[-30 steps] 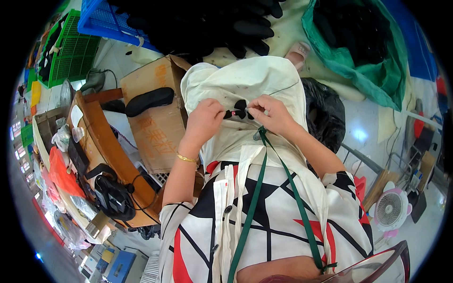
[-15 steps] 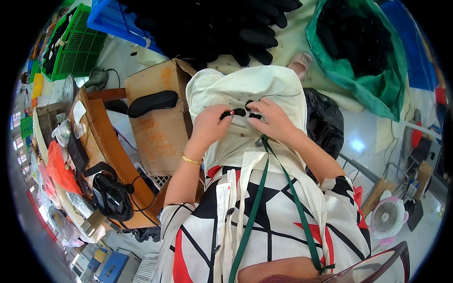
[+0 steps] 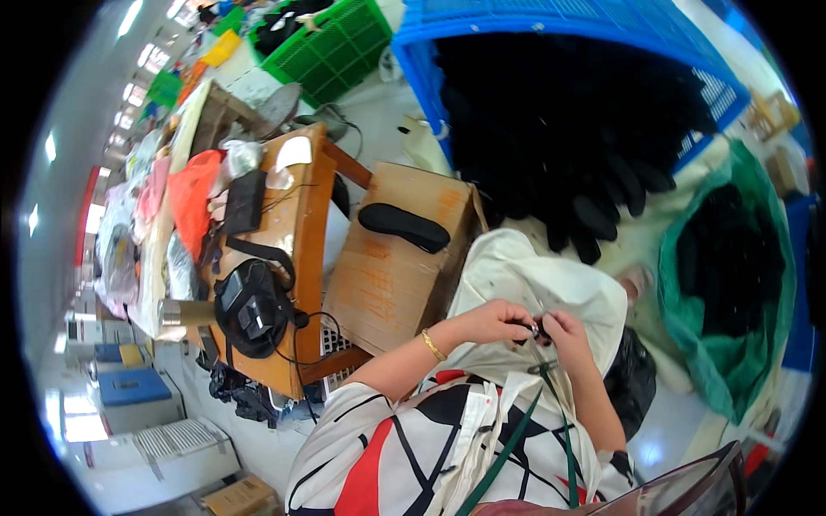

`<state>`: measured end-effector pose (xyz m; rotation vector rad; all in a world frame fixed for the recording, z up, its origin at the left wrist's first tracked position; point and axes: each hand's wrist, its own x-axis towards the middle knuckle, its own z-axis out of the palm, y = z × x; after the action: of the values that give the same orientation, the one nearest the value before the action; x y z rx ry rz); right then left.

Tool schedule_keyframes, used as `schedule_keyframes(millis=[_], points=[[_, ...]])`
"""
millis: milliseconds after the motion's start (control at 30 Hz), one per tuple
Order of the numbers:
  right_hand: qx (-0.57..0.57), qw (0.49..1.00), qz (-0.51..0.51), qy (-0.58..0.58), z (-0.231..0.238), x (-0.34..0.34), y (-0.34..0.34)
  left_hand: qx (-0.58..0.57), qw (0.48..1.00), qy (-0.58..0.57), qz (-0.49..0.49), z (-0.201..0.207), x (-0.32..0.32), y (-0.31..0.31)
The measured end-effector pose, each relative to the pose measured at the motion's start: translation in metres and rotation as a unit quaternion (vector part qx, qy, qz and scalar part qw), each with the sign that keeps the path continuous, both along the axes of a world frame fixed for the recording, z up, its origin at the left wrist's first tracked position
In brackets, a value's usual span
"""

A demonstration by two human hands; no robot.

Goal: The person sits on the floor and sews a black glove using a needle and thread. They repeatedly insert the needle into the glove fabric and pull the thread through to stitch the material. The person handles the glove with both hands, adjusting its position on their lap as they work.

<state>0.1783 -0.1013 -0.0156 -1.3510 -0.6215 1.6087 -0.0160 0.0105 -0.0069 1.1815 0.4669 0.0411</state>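
Fingers of your left hand (image 3: 492, 323) and right hand (image 3: 569, 340) pinch small black pieces (image 3: 541, 328) close together just above the cream apron (image 3: 551, 279) spread across your lap.

Right of the cardboard box (image 3: 404, 288), fingers of the left hand (image 3: 490, 322) and right hand (image 3: 568, 342) are covering much of the small black pieces (image 3: 541, 328), leaving their outlines too small to tell. Above and right of the box, the view's upper edge is cutting off the blue crate (image 3: 559, 19); inside, dark objects (image 3: 551, 112) are merging indistinctly. Farther right of the box, shadow is obscuring the green sack's (image 3: 727, 383) contents. Below and left of it, the lower edge is cropping a carton (image 3: 237, 500).
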Motion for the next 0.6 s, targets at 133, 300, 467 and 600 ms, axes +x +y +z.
schedule_keyframes(millis=[133, 300, 467, 600], points=[[0.043, 0.999, 0.001, -0.006, -0.006, 0.002, -0.008, 0.042, 0.999, 0.009, 0.008, -0.007, -0.003, 0.0], [0.097, 0.987, -0.018, -0.125, -0.001, -0.004, -0.01, 0.089, 0.995, 0.025, -0.024, -0.006, 0.003, -0.004], [0.095, 0.972, -0.03, -0.212, 0.01, -0.015, -0.006, 0.111, 0.992, 0.05, -0.037, 0.005, 0.007, -0.008], [0.128, 0.957, -0.063, -0.252, 0.01, -0.017, -0.009, 0.007, 0.999, 0.049, -0.007, 0.005, 0.004, -0.009]])
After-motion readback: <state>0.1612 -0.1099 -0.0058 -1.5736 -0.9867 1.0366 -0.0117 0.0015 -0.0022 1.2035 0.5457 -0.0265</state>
